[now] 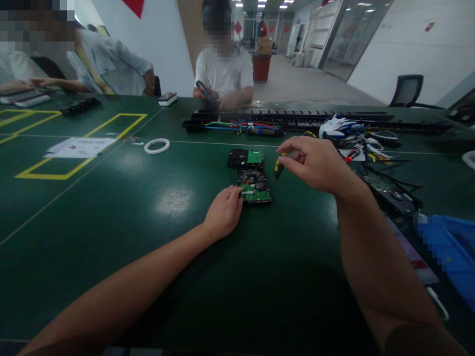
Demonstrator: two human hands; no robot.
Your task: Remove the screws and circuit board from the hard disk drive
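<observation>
A hard drive (253, 180) with a green circuit board lies on the green table. My left hand (224, 210) grips its left edge, fingers together; the thumb is hidden. Between the thumb and fingers of my right hand (311, 160) is the top of a screwdriver (277, 169) with a yellow and dark handle. The tool leans, and its thin shaft points down at the right edge of the drive; whether the tip touches a screw is too small to tell. Just beyond lies a second black hard drive (237, 158) with a green board.
Long black strips with coloured wires (237, 126) run across the back. At right are gloves (339, 127), tools, a dark device with a circuit board (393, 190) and a blue tray (449, 252). A white ring (157, 146) and papers (79, 147) lie left. Other people sit opposite.
</observation>
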